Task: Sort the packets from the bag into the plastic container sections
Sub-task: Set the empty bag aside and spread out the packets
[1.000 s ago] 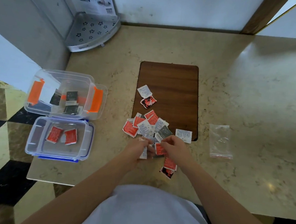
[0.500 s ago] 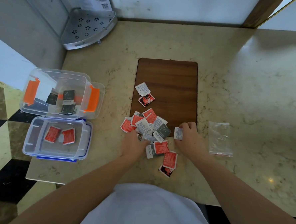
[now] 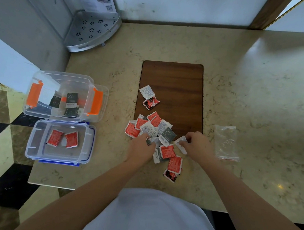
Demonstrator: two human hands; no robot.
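Packets [image 3: 153, 131] lie heaped at the board's [image 3: 172, 84] near edge, red, white and grey mixed. Left hand [image 3: 142, 148] rests on the heap's near-left side, fingers curled; whether it grips anything I cannot tell. Right hand [image 3: 197, 146] pinches a white packet [image 3: 179, 142] just right of the heap. Bag [image 3: 226, 142] lies flat, right of the board. Well left of it, the orange-clipped box [image 3: 95, 92] holds dark packets, the blue-clipped box [image 3: 91, 139] two red ones.

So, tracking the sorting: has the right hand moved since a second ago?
Yes. The right hand moved rightward from the pile toward the empty bag.
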